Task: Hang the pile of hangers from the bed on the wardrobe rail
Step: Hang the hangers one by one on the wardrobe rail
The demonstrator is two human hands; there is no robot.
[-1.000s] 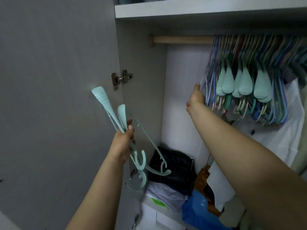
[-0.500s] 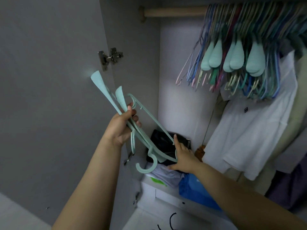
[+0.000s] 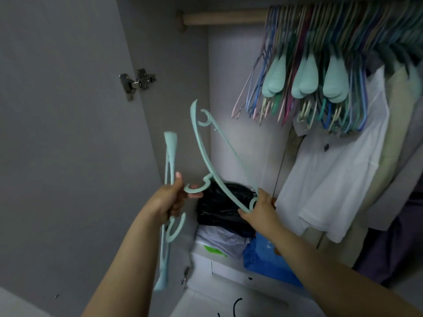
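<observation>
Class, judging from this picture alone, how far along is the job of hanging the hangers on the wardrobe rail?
Done: many hangers crowd the rail. In hand: the right hand holds one mint hanger; the left hand grips the remaining hangers. Left: hanging these.

Mint hangers (image 3: 207,156) in both hands read as smooth matt plastic, thin and slightly flexed. Up top, the rail (image 3: 223,18) shows pale bare wood with a dull finish. The hinge (image 3: 137,83) on the left door gleams as bright metal. Door panel (image 3: 64,133): flat grey laminate, matt. Far right, a white shirt (image 3: 332,179) hangs as soft cloth; low down, a black bag (image 3: 223,205) shines like glossy plastic film.
</observation>
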